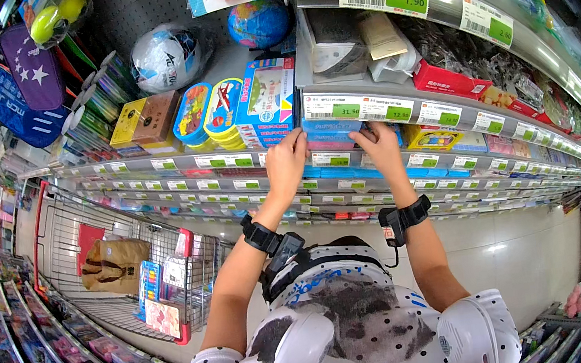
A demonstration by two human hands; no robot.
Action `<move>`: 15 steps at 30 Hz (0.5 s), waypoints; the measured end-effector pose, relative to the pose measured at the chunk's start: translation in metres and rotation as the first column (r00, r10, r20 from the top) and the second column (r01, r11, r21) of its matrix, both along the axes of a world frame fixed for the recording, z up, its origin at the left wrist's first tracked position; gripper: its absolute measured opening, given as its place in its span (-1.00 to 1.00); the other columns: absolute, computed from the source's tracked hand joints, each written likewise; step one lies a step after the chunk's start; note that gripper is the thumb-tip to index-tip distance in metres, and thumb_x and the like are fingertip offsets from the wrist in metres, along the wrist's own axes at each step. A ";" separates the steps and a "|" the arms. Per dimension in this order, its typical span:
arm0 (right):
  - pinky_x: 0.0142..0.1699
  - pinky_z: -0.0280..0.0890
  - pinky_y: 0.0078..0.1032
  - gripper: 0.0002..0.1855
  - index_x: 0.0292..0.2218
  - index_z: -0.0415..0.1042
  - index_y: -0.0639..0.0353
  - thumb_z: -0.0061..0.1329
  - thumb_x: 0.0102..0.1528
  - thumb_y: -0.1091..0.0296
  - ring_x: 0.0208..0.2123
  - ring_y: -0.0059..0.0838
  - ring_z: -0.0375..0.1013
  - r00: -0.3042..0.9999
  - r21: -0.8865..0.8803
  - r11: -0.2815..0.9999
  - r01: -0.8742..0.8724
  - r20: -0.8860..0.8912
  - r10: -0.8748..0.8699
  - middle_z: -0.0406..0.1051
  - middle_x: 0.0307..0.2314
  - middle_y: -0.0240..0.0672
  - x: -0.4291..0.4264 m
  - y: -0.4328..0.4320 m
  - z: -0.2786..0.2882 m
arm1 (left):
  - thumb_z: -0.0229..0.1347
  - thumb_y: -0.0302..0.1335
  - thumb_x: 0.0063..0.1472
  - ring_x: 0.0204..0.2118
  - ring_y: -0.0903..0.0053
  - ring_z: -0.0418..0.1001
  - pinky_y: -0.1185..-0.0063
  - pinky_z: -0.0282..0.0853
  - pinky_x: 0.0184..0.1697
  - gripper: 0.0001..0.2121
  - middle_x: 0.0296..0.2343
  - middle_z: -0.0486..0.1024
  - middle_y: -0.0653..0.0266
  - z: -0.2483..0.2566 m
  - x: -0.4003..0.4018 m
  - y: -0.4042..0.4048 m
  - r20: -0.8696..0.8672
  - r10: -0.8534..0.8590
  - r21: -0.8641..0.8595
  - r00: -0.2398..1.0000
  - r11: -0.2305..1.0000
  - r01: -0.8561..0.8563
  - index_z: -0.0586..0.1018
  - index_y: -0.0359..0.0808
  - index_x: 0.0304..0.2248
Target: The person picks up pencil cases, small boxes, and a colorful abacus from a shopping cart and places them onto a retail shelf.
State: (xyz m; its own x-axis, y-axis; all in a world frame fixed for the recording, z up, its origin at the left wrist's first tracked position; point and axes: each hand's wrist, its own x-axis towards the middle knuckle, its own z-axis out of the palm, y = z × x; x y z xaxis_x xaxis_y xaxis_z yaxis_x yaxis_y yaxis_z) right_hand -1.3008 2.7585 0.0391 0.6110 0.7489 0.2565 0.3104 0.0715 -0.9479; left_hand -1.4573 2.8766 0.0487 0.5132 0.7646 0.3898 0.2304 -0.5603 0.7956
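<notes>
A short stack of flat blue and pink boxes (332,133) lies on a store shelf, just under a rail of price labels. My left hand (286,161) holds its left end, thumb and fingers close together by the neighbouring puzzle boxes (265,100). At the right end, my right hand (382,149) has its thumb on the front of the stack and its fingers round the corner. The fingertips are partly hidden behind the boxes. Each wrist wears a black strap with a small device.
Left along the shelf are toy tubs (225,114), a wrapped ball (166,57) and a small globe (259,22). A yellow box (433,137) sits right of my hands. A wire shopping cart (54,210) carrying a brown paper bag (115,263) stands at left on the tiled floor.
</notes>
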 end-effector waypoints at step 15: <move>-0.16 0.22 -0.70 -0.59 -0.17 0.24 0.51 -0.01 -0.08 0.56 -0.23 -0.61 0.30 0.983 0.130 0.975 0.181 -0.057 -0.175 0.34 -0.23 -0.15 -0.018 0.002 -0.006 | -0.02 -0.46 0.09 -0.73 0.63 0.40 0.68 0.26 -0.66 -0.81 -0.77 0.41 0.21 -0.005 0.001 0.003 -0.001 -0.021 0.040 1.000 0.999 0.021 0.51 -0.38 -0.33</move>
State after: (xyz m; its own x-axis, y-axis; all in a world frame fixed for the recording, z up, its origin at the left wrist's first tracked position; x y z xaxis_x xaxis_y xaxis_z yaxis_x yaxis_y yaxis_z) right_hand -1.3187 2.7602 0.0330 0.7446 0.5877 0.3167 0.2870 0.1464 -0.9467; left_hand -1.4567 2.8799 0.0441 0.5293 0.7376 0.4192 0.2190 -0.5961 0.7724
